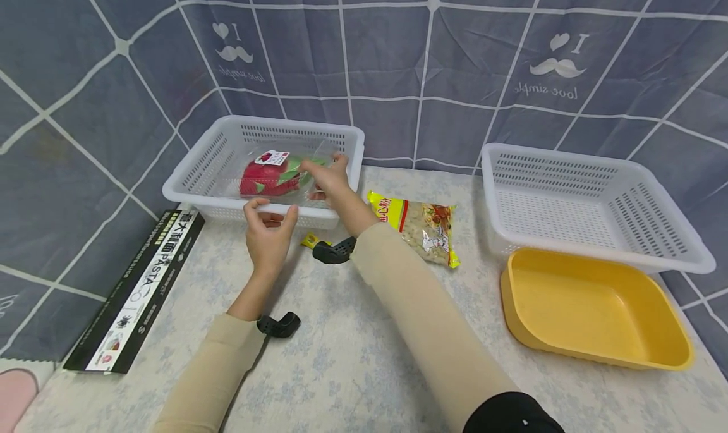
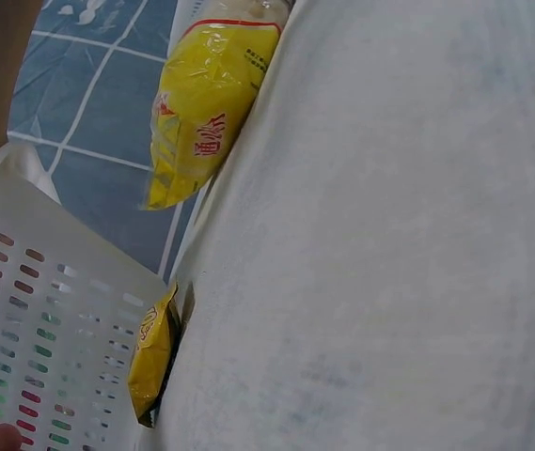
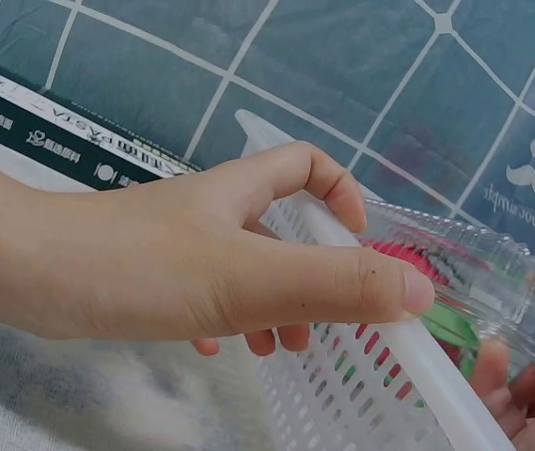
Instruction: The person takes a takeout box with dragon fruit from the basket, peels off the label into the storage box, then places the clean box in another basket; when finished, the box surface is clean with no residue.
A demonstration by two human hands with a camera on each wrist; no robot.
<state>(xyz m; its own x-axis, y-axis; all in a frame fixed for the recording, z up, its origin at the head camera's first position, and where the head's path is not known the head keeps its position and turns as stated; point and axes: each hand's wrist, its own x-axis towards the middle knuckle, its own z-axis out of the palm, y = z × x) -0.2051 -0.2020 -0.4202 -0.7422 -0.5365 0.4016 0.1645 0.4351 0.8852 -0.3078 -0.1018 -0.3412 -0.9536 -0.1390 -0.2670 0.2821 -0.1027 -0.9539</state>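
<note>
A clear plastic pack of dragon fruit [image 1: 267, 177], red with green tips and a white label, lies tilted inside the left white basket [image 1: 199, 196]. My right hand [image 1: 330, 177] reaches into the basket and grips the pack's right end. My left hand [image 1: 267, 237] holds the basket's front rim, with index finger and thumb over the edge. In the right wrist view the left hand [image 3: 220, 254] looms large at the rim, and right-hand fingers [image 3: 493, 371] show beside the pack. A small yellow packet [image 1: 310, 240] lies by the basket's front wall.
A yellow noodle bag [image 1: 426, 231] lies right of the basket. Further right stand a second white basket [image 1: 569, 212] and a yellow tub [image 1: 597, 306]. A long black pasta box [image 1: 136, 287] lies at the left. Patterned cloth [image 1: 392, 54] hangs behind.
</note>
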